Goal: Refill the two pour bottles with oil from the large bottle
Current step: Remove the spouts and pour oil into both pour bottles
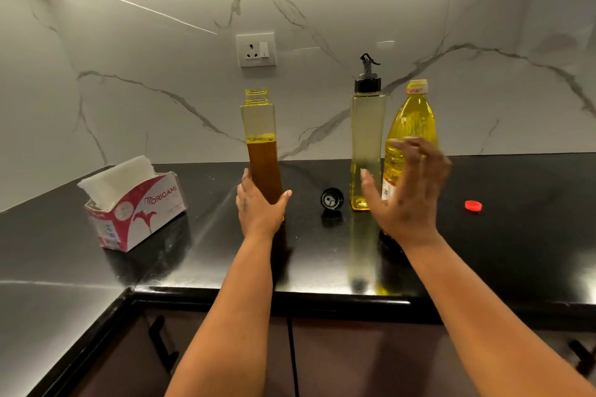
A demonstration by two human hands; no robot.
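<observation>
The black surface (516,235) carries everything, under a marble wall with a socket (256,50). A tissue box (135,213) sits well to the left of the left grip (259,208). The large bottle (412,126), uncapped and nearly full of yellow oil, stands just behind the right grip (408,192). The capped pour bottle (367,145), with only a little oil at its base, stands just left of the right grip's thumb. The open pour bottle (262,151), about half full of amber oil, stands upright in the left grip, which is clamped round its base. The right grip is apart, fingers spread, holding nothing. A black spout cap (331,199) lies between the grips; a red cap (473,205) lies to the right of the right grip.
</observation>
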